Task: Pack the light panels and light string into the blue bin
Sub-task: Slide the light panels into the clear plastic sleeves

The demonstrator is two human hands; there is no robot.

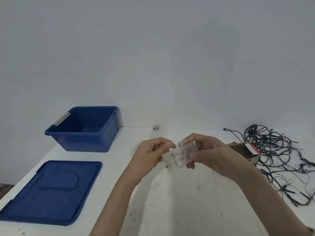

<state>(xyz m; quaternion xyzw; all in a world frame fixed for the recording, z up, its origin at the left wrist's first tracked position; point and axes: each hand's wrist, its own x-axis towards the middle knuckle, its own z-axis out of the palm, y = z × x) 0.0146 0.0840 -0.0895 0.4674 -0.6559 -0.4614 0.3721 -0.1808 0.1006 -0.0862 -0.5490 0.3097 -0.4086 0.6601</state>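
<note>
The left hand (152, 151) and right hand (209, 151) pinch the clear light panels (181, 156) between them, long axis hand to hand; the blue bin (85, 142) lies leftward, nearer the left hand

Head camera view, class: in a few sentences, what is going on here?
A person's left hand and right hand grip a clear light panel between them above the white table. The blue bin stands open at the far left, with nothing showing inside. Its lid lies flat in front of it. The tangled light string lies on the right beside a cardboard box, not yet packed.
</note>
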